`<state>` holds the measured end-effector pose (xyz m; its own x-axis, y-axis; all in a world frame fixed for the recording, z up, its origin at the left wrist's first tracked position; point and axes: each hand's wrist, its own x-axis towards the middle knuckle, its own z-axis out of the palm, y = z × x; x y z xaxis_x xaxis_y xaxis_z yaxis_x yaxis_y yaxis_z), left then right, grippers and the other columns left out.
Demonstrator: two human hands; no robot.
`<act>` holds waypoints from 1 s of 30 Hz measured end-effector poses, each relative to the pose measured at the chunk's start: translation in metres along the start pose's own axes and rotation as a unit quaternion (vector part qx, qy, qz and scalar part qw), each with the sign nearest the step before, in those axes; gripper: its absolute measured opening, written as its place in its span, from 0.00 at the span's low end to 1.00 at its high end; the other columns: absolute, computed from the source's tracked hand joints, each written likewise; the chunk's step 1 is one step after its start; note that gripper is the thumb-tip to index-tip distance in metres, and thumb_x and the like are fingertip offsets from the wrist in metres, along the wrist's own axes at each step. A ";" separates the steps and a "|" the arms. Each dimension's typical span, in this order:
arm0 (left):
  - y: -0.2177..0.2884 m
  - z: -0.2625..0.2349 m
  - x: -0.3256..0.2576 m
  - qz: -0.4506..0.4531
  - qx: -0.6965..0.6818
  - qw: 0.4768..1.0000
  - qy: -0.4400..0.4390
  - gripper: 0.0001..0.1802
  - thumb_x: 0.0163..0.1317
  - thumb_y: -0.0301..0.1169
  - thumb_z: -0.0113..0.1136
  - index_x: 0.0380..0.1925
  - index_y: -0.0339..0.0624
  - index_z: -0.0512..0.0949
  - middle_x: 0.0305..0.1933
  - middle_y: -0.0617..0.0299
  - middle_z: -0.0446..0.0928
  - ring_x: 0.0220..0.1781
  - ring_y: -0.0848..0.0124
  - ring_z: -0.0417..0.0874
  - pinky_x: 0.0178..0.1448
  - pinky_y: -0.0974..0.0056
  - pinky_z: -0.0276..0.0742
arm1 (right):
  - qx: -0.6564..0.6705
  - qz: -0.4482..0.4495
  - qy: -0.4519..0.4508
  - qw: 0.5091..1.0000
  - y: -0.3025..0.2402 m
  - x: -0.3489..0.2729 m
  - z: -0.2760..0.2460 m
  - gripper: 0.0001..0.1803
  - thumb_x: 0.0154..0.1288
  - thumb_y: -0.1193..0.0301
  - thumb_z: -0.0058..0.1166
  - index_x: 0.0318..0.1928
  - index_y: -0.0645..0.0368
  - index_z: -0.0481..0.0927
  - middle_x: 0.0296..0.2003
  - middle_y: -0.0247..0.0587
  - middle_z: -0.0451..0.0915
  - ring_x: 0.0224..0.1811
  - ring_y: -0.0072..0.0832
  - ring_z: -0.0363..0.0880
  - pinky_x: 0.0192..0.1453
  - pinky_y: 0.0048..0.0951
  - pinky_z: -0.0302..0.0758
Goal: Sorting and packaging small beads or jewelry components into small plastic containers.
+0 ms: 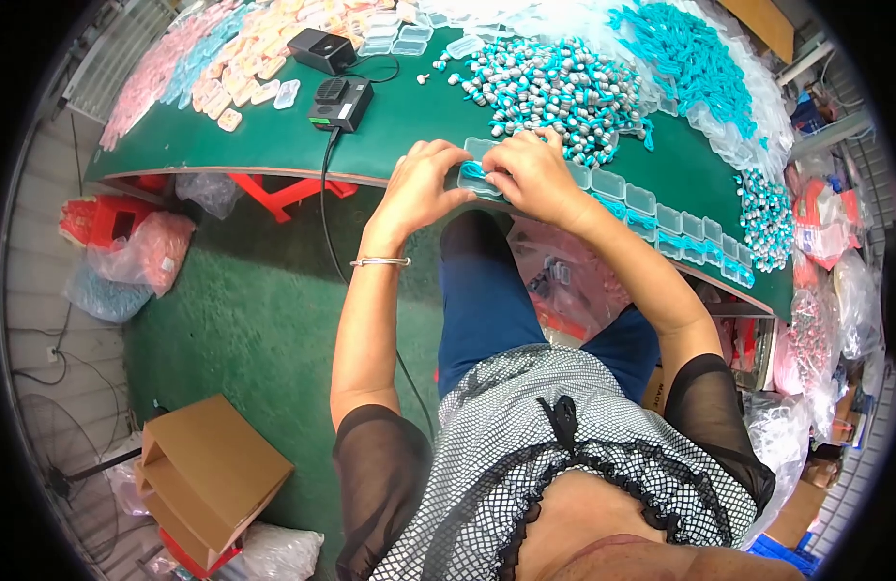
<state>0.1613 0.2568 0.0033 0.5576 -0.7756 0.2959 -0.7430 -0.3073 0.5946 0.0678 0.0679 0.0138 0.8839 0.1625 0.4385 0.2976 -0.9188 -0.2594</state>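
Observation:
At the table's near edge, a small clear plastic box [480, 147] with its lid raised lies between my hands. A teal cord-like piece [473, 169] is looped inside it. My left hand [426, 182] is closed on the box's left side, thumb at the near edge. My right hand [537, 176] reaches over the box from the right, thumb and fingers closed at the teal piece's right end; its fingertips are partly hidden. Right of my hands, a row of open clear boxes [639, 200] with teal pieces in them runs along the edge.
A heap of grey-and-teal small parts [554, 87] lies beyond my hands, with teal pieces [690, 63] at the far right. Pink and orange boxes [244, 77] cover the far left. A black device [341, 104] trails a cable off the green table [409, 111]. A cardboard box [215, 465] stands on the floor.

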 end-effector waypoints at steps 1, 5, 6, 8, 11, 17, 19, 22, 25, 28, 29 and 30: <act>0.000 0.000 0.000 0.002 0.001 1.000 0.001 0.26 0.44 0.34 0.74 0.47 0.43 0.80 0.48 0.59 0.78 0.54 0.57 0.74 0.56 0.55 0.69 | -0.035 -0.022 0.024 0.999 0.000 0.000 0.002 0.05 0.56 0.69 0.62 0.35 0.48 0.81 0.31 0.30 0.77 0.42 0.32 0.75 0.56 0.45 0.59; -0.001 0.002 0.000 -0.001 0.004 1.000 0.003 0.26 0.45 0.34 0.74 0.47 0.43 0.80 0.48 0.60 0.78 0.54 0.58 0.74 0.56 0.56 0.69 | -0.039 -0.020 0.026 0.999 -0.001 0.002 0.004 0.04 0.55 0.68 0.62 0.33 0.49 0.82 0.30 0.31 0.77 0.44 0.32 0.75 0.56 0.50 0.60; 0.001 0.000 0.000 0.000 0.006 1.000 0.003 0.26 0.45 0.34 0.74 0.47 0.43 0.80 0.48 0.60 0.78 0.54 0.58 0.74 0.56 0.56 0.69 | -0.055 -0.033 0.019 0.998 0.000 0.003 0.002 0.05 0.55 0.68 0.62 0.33 0.49 0.82 0.31 0.31 0.78 0.43 0.32 0.75 0.55 0.50 0.60; 0.003 -0.002 0.001 -0.011 0.002 1.000 -0.006 0.25 0.44 0.33 0.74 0.46 0.43 0.80 0.48 0.60 0.78 0.54 0.58 0.74 0.56 0.56 0.69 | -0.069 -0.046 0.014 0.996 0.001 0.005 0.000 0.05 0.54 0.67 0.62 0.32 0.50 0.82 0.31 0.32 0.78 0.43 0.32 0.75 0.55 0.50 0.60; 0.002 -0.002 0.001 -0.016 0.000 1.000 -0.003 0.25 0.44 0.33 0.73 0.45 0.44 0.80 0.47 0.60 0.78 0.54 0.58 0.75 0.56 0.56 0.69 | -0.085 -0.046 0.017 0.995 -0.002 0.008 -0.001 0.06 0.53 0.67 0.63 0.33 0.49 0.82 0.32 0.31 0.79 0.43 0.32 0.76 0.55 0.50 0.60; 0.003 -0.001 0.002 -0.017 -0.001 1.000 -0.007 0.24 0.44 0.33 0.73 0.45 0.44 0.80 0.47 0.60 0.78 0.53 0.58 0.75 0.56 0.56 0.69 | -0.074 -0.054 0.043 0.995 -0.005 0.005 0.004 0.06 0.52 0.70 0.64 0.32 0.49 0.82 0.32 0.31 0.79 0.43 0.31 0.76 0.59 0.46 0.60; 0.003 -0.001 0.001 -0.016 0.000 1.000 -0.004 0.24 0.44 0.33 0.73 0.45 0.44 0.80 0.47 0.60 0.78 0.53 0.58 0.75 0.56 0.56 0.70 | -0.074 -0.051 0.036 0.995 -0.003 0.005 0.005 0.07 0.51 0.69 0.65 0.32 0.49 0.82 0.32 0.30 0.79 0.42 0.30 0.77 0.58 0.45 0.60; 0.002 0.000 0.001 -0.015 0.002 1.000 -0.001 0.24 0.44 0.33 0.74 0.45 0.44 0.80 0.46 0.60 0.78 0.53 0.59 0.75 0.55 0.56 0.70 | -0.061 -0.055 0.036 0.996 -0.002 0.006 0.005 0.06 0.51 0.69 0.63 0.33 0.48 0.82 0.30 0.31 0.78 0.41 0.31 0.77 0.57 0.50 0.61; 0.002 0.000 0.000 -0.013 0.001 1.000 0.001 0.25 0.44 0.33 0.74 0.45 0.44 0.80 0.46 0.61 0.78 0.53 0.59 0.75 0.55 0.56 0.69 | -0.069 -0.056 0.050 0.995 -0.006 0.004 0.006 0.06 0.52 0.69 0.63 0.32 0.49 0.83 0.30 0.32 0.78 0.41 0.31 0.77 0.57 0.50 0.61; 0.001 0.001 0.001 -0.007 0.000 1.000 0.005 0.25 0.44 0.33 0.74 0.45 0.44 0.80 0.46 0.61 0.78 0.53 0.59 0.75 0.55 0.57 0.69 | -0.088 -0.060 0.037 0.994 -0.005 0.003 0.009 0.06 0.53 0.68 0.63 0.33 0.48 0.83 0.31 0.31 0.79 0.43 0.32 0.77 0.57 0.51 0.61; 0.001 0.002 0.001 -0.003 0.000 1.000 0.007 0.25 0.44 0.33 0.74 0.45 0.44 0.80 0.46 0.61 0.78 0.53 0.59 0.75 0.55 0.57 0.69 | -0.087 -0.060 0.037 0.994 -0.005 0.003 0.008 0.06 0.53 0.68 0.63 0.33 0.48 0.83 0.31 0.31 0.79 0.43 0.32 0.77 0.57 0.51 0.61; 0.001 0.001 0.000 -0.004 0.000 1.000 0.007 0.25 0.44 0.33 0.74 0.45 0.44 0.80 0.46 0.61 0.78 0.53 0.59 0.75 0.55 0.57 0.69 | -0.070 -0.039 -0.003 0.997 -0.005 0.004 0.004 0.06 0.53 0.67 0.63 0.34 0.48 0.83 0.31 0.31 0.80 0.43 0.32 0.78 0.57 0.51 0.61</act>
<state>0.1603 0.2555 0.0029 0.5685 -0.7656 0.3011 -0.7383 -0.3132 0.5973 0.0714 0.0748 0.0133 0.8628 0.2371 0.4466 0.3125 -0.9444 -0.1023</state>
